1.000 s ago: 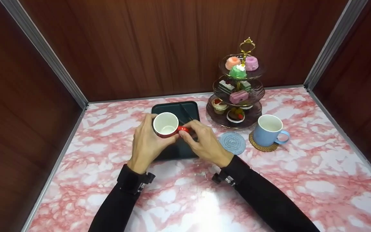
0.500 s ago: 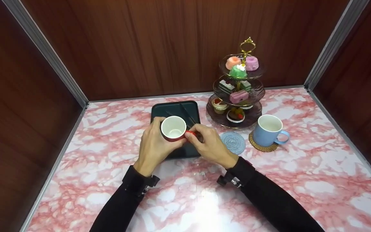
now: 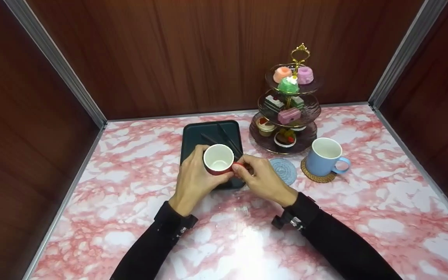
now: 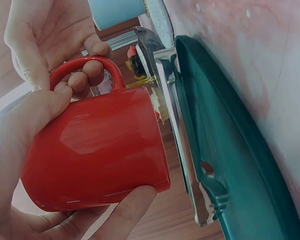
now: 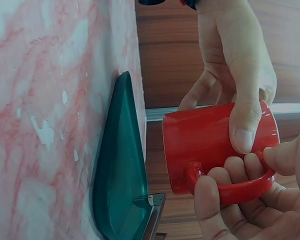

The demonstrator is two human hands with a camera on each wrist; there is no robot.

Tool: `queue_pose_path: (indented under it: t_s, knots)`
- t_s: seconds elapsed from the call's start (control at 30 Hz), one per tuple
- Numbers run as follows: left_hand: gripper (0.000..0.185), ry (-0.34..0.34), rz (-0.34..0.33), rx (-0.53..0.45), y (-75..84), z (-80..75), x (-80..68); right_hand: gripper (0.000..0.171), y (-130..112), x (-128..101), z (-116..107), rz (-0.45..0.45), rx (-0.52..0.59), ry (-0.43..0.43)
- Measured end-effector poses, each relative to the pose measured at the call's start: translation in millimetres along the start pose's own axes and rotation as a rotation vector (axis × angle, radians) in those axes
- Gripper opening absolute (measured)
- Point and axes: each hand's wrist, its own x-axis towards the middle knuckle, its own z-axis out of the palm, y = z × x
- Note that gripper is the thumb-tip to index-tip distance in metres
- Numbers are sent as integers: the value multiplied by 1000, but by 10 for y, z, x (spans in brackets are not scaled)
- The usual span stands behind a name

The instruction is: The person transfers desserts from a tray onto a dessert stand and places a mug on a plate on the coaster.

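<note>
A red mug (image 3: 219, 158) with a white inside is held upright above the dark green tray (image 3: 191, 136). My left hand (image 3: 196, 177) grips its body, with the thumb on the near side and fingers around the far side. On the right, my right hand (image 3: 267, 181) holds the mug's handle (image 4: 92, 60), its fingers curled through the loop in both wrist views. The mug's base hangs clear of the tray in the wrist views. Long dark utensils (image 3: 228, 136) lie on the tray, partly hidden behind the mug; their kind is not clear.
A blue round coaster (image 3: 285, 171) lies beside my right hand. Further right, a light blue mug (image 3: 319, 161) stands on a woven coaster (image 3: 316, 179). A three-tier stand (image 3: 310, 112) with small cakes stands at the back right. Wooden panels (image 3: 169, 58) enclose the marbled table (image 3: 138, 163).
Both hands have moved right and slightly toward me, carrying the red mug between them. More of the tray and the utensils behind it now shows. The grip on the mug stays the same.
</note>
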Motion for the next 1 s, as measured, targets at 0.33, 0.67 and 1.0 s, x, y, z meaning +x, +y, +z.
queue_pose_path:
  t_s: [0.33, 0.67, 1.0]
  knots:
    - [84, -5, 8, -27, 66, 82, -72, 17, 38, -91, -74, -2, 7, -1]
    - [86, -47, -4, -43, 142, 152, -126, 18, 85, -210, -145, -13, -12, 16]
    - [83, -106, 52, -108, 202, 213, -184, 17, 478, -303, -230, -31, -95, 31]
